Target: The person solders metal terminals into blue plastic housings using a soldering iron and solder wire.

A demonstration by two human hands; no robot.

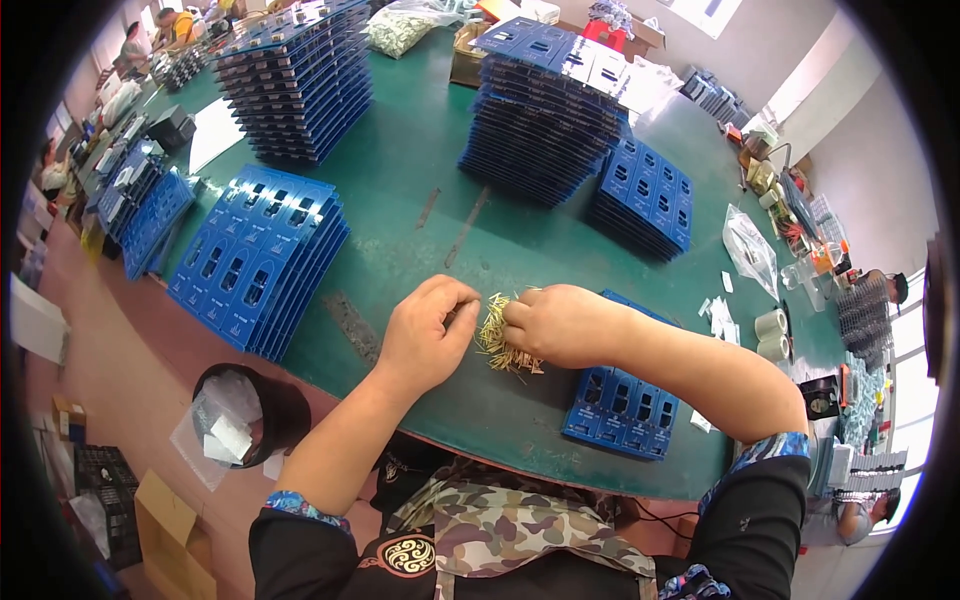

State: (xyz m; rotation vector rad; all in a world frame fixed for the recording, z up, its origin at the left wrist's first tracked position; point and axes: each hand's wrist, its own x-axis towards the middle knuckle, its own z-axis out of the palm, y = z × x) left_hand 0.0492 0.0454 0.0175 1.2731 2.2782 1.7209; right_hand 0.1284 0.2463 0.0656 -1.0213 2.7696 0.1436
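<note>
A small heap of thin yellow pieces (508,345), like short cut wires or pins, lies on the green table in front of me. My left hand (432,332) is just left of the heap, its thumb and fingers curled together; whatever they hold is too small or hidden. From the right, my right hand (558,325) reaches over the heap with its fingers bent and pressed into the pieces, their tips mostly hidden. Under and beside my right forearm lie blue circuit-board panels (622,410) with rows of dark cutouts.
Tall stacks of blue panels (300,90) (545,120) rise at the back. Lower stacks stand at the left (255,255) and right (648,195). White tape rolls (772,335) and a plastic bag (750,250) are at the right edge. A black bin (285,410) stands below the table's left edge.
</note>
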